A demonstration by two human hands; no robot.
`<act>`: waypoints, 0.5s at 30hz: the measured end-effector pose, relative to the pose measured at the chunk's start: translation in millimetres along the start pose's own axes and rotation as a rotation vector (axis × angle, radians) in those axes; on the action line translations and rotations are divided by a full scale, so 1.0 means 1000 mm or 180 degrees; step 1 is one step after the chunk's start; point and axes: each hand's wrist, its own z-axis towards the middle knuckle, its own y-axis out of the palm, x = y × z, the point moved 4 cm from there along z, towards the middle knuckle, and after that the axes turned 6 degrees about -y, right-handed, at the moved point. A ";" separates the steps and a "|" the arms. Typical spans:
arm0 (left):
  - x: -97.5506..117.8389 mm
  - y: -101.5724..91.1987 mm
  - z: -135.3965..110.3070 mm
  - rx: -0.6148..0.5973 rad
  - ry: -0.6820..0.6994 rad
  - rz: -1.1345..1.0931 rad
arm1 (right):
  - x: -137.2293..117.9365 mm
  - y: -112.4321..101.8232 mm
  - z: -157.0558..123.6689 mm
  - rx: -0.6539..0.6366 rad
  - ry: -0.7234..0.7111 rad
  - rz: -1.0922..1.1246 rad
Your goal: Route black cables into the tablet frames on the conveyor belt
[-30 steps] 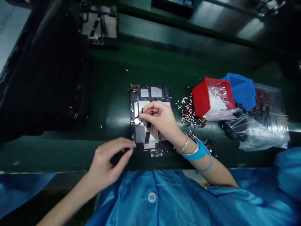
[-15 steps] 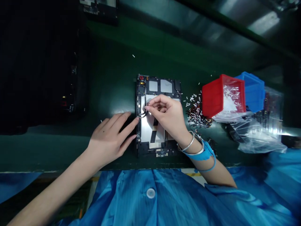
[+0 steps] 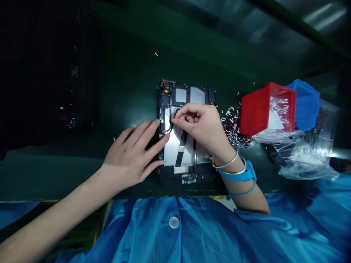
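An opened tablet chassis (image 3: 186, 95) with silver shields and black flex strips lies on the green bench in front of me. My left hand (image 3: 134, 155) rests flat, fingers stretched out, with its fingertips on the chassis's left edge. My right hand (image 3: 201, 126) is over the middle of the chassis, its thumb and forefinger pinched on a thin black cable (image 3: 170, 126) that loops along the left side. A blue strap and two silver bangles ring my right wrist.
A red bin (image 3: 267, 109) and a blue bin (image 3: 305, 104) lined with clear plastic stand at the right, over crumpled clear bags (image 3: 304, 159). Small white and dark parts (image 3: 231, 126) are scattered beside the red bin. Dark equipment fills the left. My blue coat covers the bench's near edge.
My left hand moved from the chassis's lower left corner up to its left edge and spread flat. My right hand shifted a little upward along the cable. The view tilted downward.
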 end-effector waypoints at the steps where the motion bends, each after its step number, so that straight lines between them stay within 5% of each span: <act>1: 0.000 0.000 0.000 -0.0016 -0.0013 0.0012 | 0.000 0.000 0.000 0.0009 -0.0004 -0.0016; 15: -0.005 0.003 0.002 -0.0080 0.0191 -0.0400 | -0.001 -0.001 0.004 -0.0108 -0.0023 -0.0382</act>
